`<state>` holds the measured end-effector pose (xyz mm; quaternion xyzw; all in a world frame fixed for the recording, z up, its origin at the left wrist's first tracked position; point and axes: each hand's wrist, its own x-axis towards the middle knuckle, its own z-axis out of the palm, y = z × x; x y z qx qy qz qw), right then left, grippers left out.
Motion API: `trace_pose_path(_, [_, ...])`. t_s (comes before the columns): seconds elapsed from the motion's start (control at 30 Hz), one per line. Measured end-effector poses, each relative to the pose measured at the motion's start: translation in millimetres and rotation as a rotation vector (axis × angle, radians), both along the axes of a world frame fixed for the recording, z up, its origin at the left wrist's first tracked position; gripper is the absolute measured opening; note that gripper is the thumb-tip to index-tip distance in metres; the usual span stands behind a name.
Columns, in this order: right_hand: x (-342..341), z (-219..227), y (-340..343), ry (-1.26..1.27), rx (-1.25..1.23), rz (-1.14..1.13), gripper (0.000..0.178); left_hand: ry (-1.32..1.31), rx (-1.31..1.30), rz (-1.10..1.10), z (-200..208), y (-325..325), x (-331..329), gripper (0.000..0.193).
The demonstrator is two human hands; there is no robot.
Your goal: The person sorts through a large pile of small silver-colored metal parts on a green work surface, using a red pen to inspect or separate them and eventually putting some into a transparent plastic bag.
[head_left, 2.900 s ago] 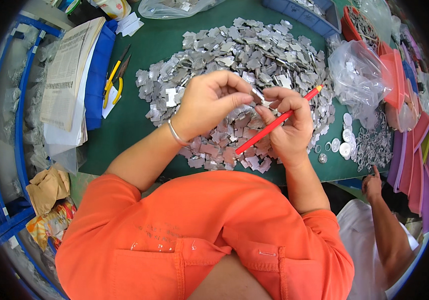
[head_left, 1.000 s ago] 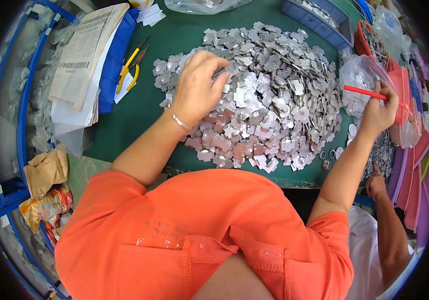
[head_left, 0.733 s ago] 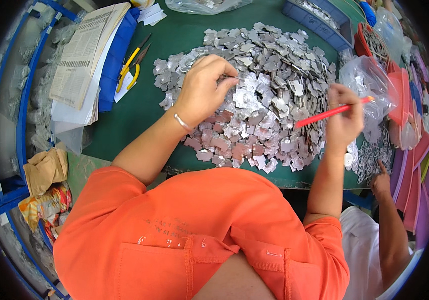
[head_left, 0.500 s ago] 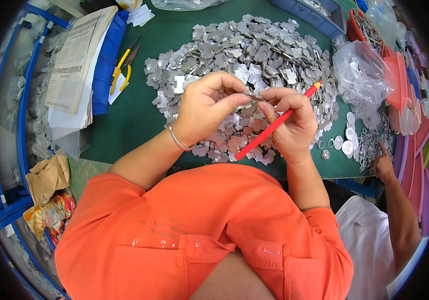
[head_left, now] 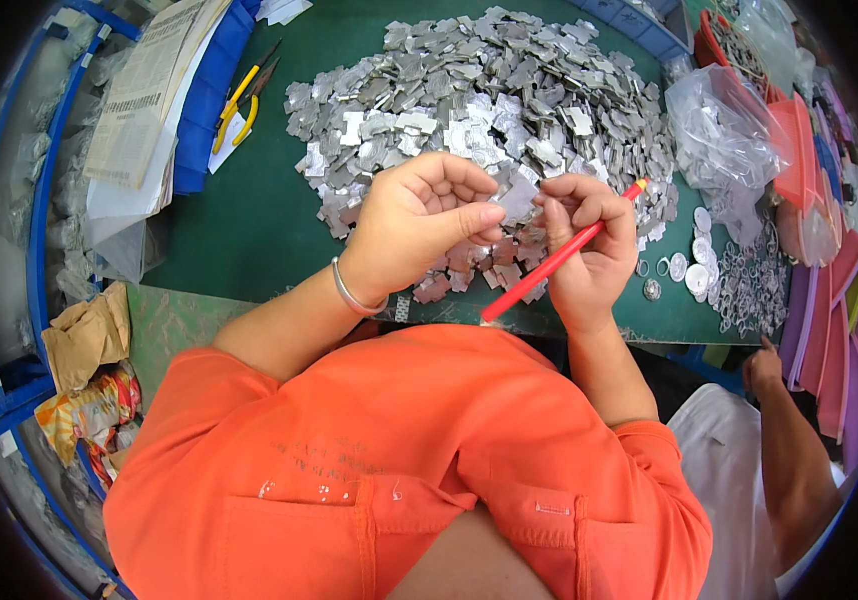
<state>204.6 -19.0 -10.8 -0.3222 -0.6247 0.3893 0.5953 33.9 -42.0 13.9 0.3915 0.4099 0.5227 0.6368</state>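
"What did you count from your end?"

"Two hands: left hand (head_left: 444,205) and right hand (head_left: 589,250). One red pencil (head_left: 543,271), one pair of yellow-handled pliers (head_left: 237,110), one bangle (head_left: 343,288) and one crumpled clear bag (head_left: 719,140). The silver plates (head_left: 469,80) lay heaped too thickly on the green counter (head_left: 219,245) for me to number."

"Where was the pencil, and how did it point?"

"In the right hand, closed round it, over the near side of the heap. Its long axis ran slantwise: yellow end away and to the right, other end back toward the orange shirt (head_left: 399,420)."

"And the left?"

"Curled, thumb and forefinger slightly apart. One plate showed between the hands; I couldn't quite tell whether any fingertip gripped it."
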Motion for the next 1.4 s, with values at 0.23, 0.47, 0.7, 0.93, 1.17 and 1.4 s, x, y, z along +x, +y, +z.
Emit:
trace_pose_path(0.23, [-1,4,-14,0.336,-0.381,0.299,0.02,0.677,0.804,0.26,-16,-6,3,0.017])
trace_pose_path(0.47, [0,11,-17,0.401,-0.382,0.316,0.019,0.79,1.063,0.258,-16,-5,-2,0.021])
trace_pose_path(0.7, [2,5,-18,0.391,-0.476,0.303,0.02,0.249,0.297,0.118,-16,-18,11,0.025])
trace_pose_path(0.93, [4,7,-17,0.346,-0.523,0.3,0.02,-0.008,-0.062,-0.102,-4,-15,3,0.027])
trace_pose_path(1.17, [5,-1,-14,-0.016,-0.011,0.157,0.021,-0.036,-0.014,-0.06,-6,-13,7,0.023])
trace_pose_path(1.4, [6,-1,-17,0.263,-0.406,0.231,0.02,0.122,0.062,-0.067,-6,-11,6,0.018])
